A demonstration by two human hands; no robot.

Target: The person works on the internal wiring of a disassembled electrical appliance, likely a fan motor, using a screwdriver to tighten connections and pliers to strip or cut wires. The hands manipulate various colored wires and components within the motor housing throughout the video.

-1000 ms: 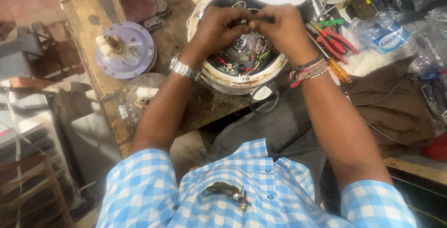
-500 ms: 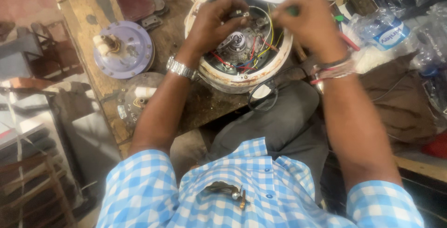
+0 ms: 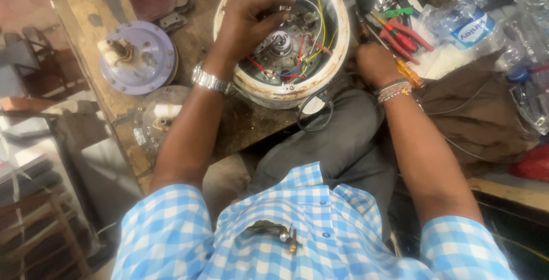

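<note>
Right hand (image 3: 374,63) is dropping off the motor housing (image 3: 286,40) since the earlier frame, now curling beside its rim near the orange-handled screwdriver (image 3: 400,66); whether it is gripping anything cannot be told. Left hand (image 3: 251,20) is reaching into the open housing on the wooden bench (image 3: 74,6), fingertips pinching at the wiring (image 3: 297,57). Housing is looking heavy and stiff, best gripped by the rim; wires are thin, fragile. Purple end cover (image 3: 137,57) is lying well apart.

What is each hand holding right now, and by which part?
The right hand grips an orange-handled screwdriver around its handle. The left hand reaches into the round white motor housing among coloured wires; any grip cannot be told.
</note>
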